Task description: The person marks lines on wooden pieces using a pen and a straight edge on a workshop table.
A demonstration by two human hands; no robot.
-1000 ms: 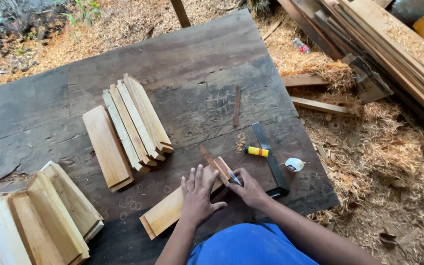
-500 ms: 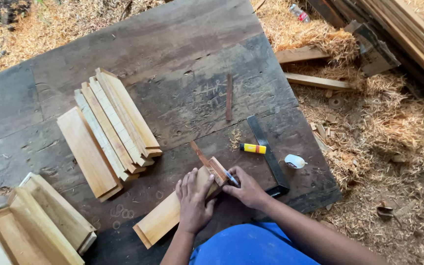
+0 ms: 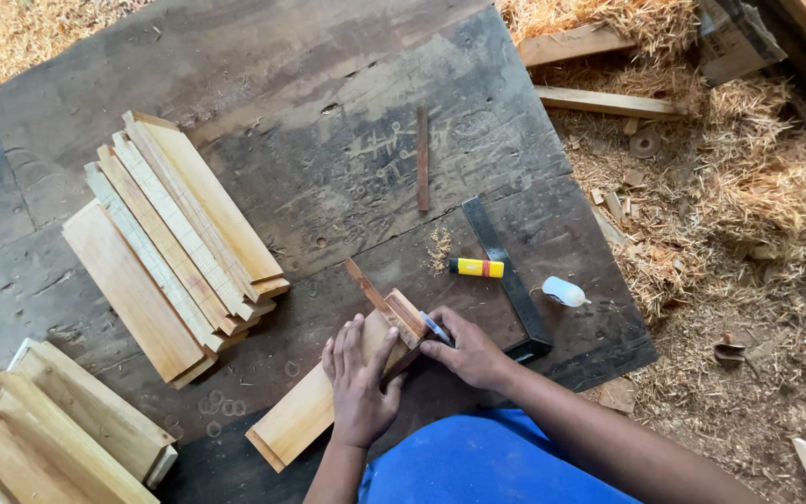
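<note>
My left hand (image 3: 361, 383) lies flat on a light wooden board (image 3: 314, 403) that rests at the near edge of the dark workbench (image 3: 310, 121). A small reddish wooden try square (image 3: 386, 305) sits across the board's far end. My right hand (image 3: 471, 352) grips a pen (image 3: 435, 327) with its tip against that square, on the board's end. Both hands touch the board side by side.
A fanned stack of light boards (image 3: 174, 243) lies at the left. Assembled wooden frames (image 3: 58, 434) fill the near left corner. A yellow marker (image 3: 477, 268), a black steel square (image 3: 507, 275), a small white bottle (image 3: 565, 292) and a thin stick (image 3: 423, 159) lie to the right. Sawdust and offcuts (image 3: 599, 101) cover the ground.
My left hand has settled firmly on the board. My right hand has brought the pen up to the square's edge. The view has shifted closer and to the right.
</note>
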